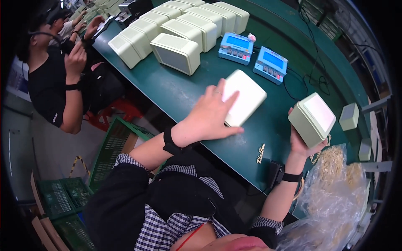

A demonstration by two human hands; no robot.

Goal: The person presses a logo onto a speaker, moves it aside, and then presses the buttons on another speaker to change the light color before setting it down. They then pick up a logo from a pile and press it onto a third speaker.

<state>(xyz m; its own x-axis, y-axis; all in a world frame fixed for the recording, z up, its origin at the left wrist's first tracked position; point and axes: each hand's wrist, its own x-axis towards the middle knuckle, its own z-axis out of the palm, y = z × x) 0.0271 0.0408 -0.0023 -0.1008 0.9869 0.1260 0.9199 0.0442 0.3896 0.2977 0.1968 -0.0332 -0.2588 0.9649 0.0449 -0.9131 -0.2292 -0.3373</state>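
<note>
Where the head view shows the workbench (184, 92), clock positions are read from the view's centre. The left hand (207, 115), fingers spread and thumb extended, overlaps the near-left edge of a cream box (248, 98) on the bench at 2 o'clock; whether it grips or only touches that box cannot be told. Its forearm enters from 8 o'clock, palm down, wrist strapped. The right hand (305, 144) is closed around the lower part of a second cream box (310, 121) at 3 o'clock, supporting it from beneath, tilted. Its forearm rises from 5 o'clock. Two blue test units (235, 47) stand at 1 o'clock; further cream boxes (173, 54) are grouped in rows toward 12 o'clock. A clear plastic bag (331, 192) lies at 4 o'clock.
</note>
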